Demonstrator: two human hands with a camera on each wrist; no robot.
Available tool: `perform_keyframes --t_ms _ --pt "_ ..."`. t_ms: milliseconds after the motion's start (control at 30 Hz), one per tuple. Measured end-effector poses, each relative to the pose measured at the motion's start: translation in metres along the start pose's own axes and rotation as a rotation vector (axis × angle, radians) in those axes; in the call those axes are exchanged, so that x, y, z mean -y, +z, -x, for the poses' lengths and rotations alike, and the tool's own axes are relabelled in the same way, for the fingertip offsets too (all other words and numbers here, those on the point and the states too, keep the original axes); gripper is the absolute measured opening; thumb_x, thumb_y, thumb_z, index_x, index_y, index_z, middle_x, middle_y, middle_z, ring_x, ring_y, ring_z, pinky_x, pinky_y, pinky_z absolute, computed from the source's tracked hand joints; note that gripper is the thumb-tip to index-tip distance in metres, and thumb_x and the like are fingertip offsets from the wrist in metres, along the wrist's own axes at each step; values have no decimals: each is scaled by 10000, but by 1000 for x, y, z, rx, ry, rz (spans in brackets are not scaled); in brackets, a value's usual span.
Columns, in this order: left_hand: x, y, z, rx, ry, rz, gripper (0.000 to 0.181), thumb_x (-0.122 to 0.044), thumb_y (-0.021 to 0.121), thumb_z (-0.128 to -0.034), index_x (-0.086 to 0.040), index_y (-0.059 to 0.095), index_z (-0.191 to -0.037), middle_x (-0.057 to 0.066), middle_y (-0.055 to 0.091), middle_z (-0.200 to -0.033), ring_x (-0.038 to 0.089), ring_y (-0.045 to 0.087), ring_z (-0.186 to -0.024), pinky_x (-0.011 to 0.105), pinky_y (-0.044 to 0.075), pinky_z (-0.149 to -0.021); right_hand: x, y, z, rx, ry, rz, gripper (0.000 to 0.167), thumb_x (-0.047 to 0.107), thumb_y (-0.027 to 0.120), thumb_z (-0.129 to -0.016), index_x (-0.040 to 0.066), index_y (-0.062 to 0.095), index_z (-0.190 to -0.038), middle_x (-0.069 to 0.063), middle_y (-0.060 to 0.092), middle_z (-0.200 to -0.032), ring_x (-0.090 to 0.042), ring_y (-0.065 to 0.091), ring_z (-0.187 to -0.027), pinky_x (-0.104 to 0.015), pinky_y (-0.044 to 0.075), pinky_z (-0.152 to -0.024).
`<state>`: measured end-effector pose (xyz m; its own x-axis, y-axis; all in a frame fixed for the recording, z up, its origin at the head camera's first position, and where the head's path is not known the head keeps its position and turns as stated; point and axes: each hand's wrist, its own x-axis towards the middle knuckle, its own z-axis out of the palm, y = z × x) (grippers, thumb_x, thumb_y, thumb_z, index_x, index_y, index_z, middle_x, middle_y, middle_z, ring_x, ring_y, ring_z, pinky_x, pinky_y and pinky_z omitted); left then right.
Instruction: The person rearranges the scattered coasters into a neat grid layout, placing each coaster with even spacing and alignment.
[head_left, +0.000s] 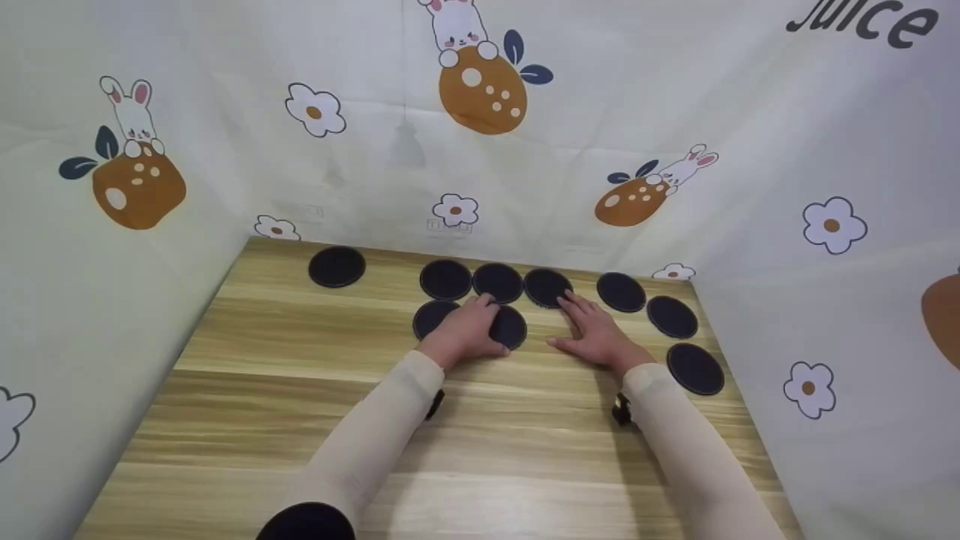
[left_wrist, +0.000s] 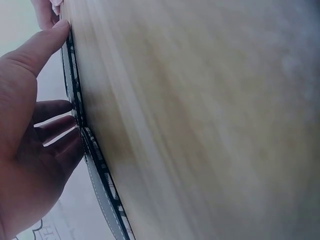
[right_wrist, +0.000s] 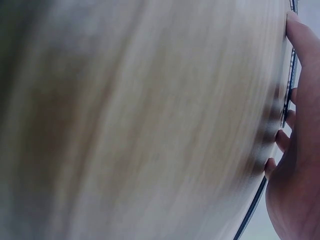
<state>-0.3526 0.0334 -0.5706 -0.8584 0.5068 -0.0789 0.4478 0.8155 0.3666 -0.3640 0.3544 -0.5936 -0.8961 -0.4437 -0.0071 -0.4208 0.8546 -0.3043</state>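
Note:
My left hand spans a round black coaster lying flat on the table. In the left wrist view the thumb and the extended fingers touch down at the coaster edges. A second coaster lies just left of it, partly hidden by that hand. My right hand is spread low over the wood, its fingertips touching the near right edge of the rightmost coaster in the back trio. Beside that one lie the middle coaster and the left coaster.
One coaster lies apart at the back left. Toward the right edge, a coaster, another coaster and a nearer coaster form a curve. Printed cloth stands round the wooden table. A black round shape overlaps the left sleeve.

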Motion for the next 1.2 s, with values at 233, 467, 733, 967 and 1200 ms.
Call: perform_keyframes --t_ms 233,467,733,967,1200 --pt "4 -5 6 -8 13 62 933 -561 863 -928 -40 524 -1625 191 429 -1707 376 467 -1541 502 457 -1231 1 1 0 2 -3 -11 992 643 716 -990 68 376 -1722 -182 279 -1803 -502 311 -1608 -657 252 -1307" --pt "15 -18 13 -56 44 95 837 -493 858 -961 -36 555 -1594 189 454 -1682 380 432 -1566 479 397 -1277 -2 0 0 -2 2 -18 998 655 723 -982 78 382 -1722 -173 287 -1802 -525 300 -1607 -675 246 -1304" --pt "42 -28 24 -102 48 154 766 -420 862 -973 -9 587 -1557 175 486 -1642 377 437 -1544 476 418 -1259 -1 -2 3 -26 2 -69 1015 625 763 -969 80 369 -1728 -164 265 -1812 -516 271 -1624 -662 228 -1316" --pt "63 -34 37 -146 31 170 692 -376 848 -986 -9 615 -1524 189 506 -1611 382 475 -1506 488 412 -1260 0 -3 6 -52 35 -180 1031 616 792 -959 115 347 -1743 -133 248 -1823 -429 225 -1664 -640 243 -1320" --pt "77 -36 50 -168 37 161 637 -343 822 -1014 17 620 -1500 211 520 -1592 407 478 -1506 508 384 -1279 3 -7 19 -69 18 -227 935 542 776 -1004 109 376 -1731 -170 300 -1797 -437 275 -1645 -639 253 -1317"
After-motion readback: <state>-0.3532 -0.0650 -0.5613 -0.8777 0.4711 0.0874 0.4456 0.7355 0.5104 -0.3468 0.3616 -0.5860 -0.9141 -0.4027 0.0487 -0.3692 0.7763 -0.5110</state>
